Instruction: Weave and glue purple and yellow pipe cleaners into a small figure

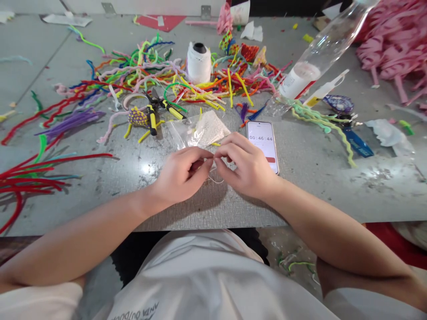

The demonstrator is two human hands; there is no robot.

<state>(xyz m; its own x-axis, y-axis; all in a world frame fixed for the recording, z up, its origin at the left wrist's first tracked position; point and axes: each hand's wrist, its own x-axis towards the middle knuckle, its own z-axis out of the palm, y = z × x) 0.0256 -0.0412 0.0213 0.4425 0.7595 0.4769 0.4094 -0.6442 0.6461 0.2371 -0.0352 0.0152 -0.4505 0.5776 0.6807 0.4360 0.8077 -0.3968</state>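
Note:
My left hand (pixel 184 172) and my right hand (pixel 246 165) meet above the table near its front edge, both closed in a pinch with fingertips almost touching. A thin white thread (pixel 216 181) runs from between the fingertips and loops down below them. Whether a bead or needle sits on it is too small to tell. Just beyond the fingers lies a clear plastic bag (pixel 211 127) of small whitish beads. A phone (pixel 262 138) showing a running timer lies partly behind my right hand.
A white thread spool (pixel 199 64) stands among many coloured pipe cleaners (pixel 143 73). Yellow-and-black pliers (pixel 152 119) lie at left. A clear bottle (pixel 310 66) leans at right, near a blue key strap (pixel 357 142). Pink striped items (pixel 396 53) are heaped at far right; red pipe cleaners (pixel 30 178) spread at left.

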